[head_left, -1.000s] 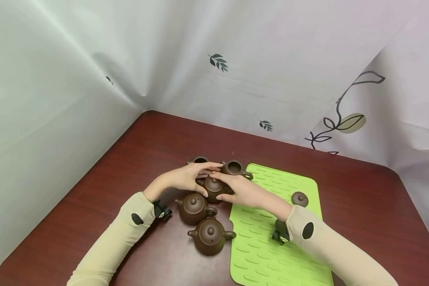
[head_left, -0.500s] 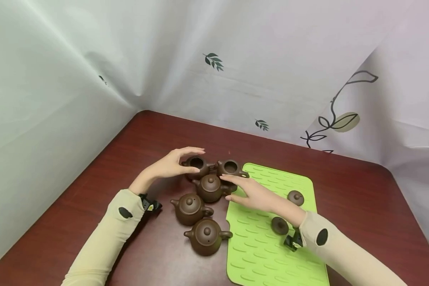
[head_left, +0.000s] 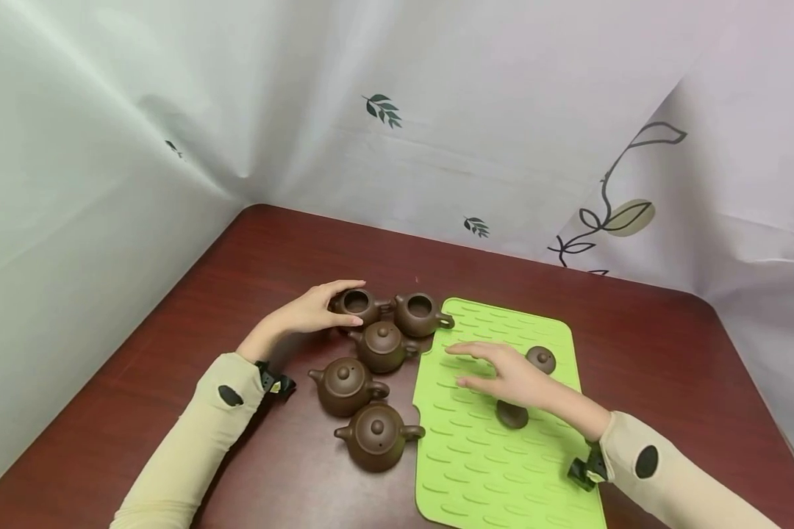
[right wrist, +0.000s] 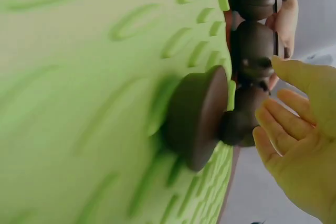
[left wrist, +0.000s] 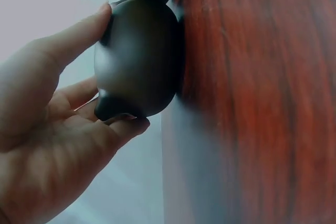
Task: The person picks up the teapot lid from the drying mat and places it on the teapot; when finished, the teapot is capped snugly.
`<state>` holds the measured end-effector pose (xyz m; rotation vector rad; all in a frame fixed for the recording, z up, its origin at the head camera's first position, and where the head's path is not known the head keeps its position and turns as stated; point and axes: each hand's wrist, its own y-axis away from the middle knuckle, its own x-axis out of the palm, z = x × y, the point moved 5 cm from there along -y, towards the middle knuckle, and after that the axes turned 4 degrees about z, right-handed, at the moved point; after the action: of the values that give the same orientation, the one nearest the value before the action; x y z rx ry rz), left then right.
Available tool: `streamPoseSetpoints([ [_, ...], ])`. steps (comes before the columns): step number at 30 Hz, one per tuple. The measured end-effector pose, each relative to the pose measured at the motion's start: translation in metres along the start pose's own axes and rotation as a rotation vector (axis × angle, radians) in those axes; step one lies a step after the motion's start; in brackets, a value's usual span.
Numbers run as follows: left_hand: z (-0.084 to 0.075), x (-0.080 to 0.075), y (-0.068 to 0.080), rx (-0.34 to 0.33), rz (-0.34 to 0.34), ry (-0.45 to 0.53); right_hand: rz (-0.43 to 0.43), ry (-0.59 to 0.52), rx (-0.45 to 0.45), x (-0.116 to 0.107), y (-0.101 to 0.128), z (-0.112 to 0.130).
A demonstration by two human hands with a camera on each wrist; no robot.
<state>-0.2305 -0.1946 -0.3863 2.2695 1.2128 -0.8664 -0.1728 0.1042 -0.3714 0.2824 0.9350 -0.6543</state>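
Observation:
Five small brown clay teapots cluster on the dark red table (head_left: 172, 353). My left hand (head_left: 307, 314) cups the far-left lidless teapot (head_left: 356, 303), thumb and fingers on either side; in the left wrist view the hand (left wrist: 47, 129) touches this pot (left wrist: 139, 56) at thumb tip and fingers. Beside it stands a second lidless teapot (head_left: 418, 314). My right hand (head_left: 503, 371) hovers flat with spread fingers over the green mat (head_left: 490, 470), just above a brown lid (head_left: 512, 416). In the right wrist view that lid (right wrist: 197, 116) lies apart from my fingers (right wrist: 286, 124). Another lid (head_left: 541, 358) lies farther back.
Three lidded teapots (head_left: 382, 345) (head_left: 344, 383) (head_left: 377, 435) stand in a row left of the mat. White sheets printed with leaves wall the table at the back and on both sides. Bare table shows at the left and the far right.
My right hand drew back from the teapots to above the lid on the mat. My left hand settled around the far-left lidless teapot.

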Motion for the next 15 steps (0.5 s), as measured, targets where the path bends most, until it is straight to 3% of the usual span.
streamPoseSetpoints([
  [6,0.003,-0.001,0.001,-0.037,-0.012,-0.026,-0.025,-0.017,0.021,-0.001,0.022,-0.009],
  [15,0.004,-0.001,-0.001,-0.046,-0.040,0.022,-0.046,-0.083,0.083,-0.004,0.056,-0.029],
])
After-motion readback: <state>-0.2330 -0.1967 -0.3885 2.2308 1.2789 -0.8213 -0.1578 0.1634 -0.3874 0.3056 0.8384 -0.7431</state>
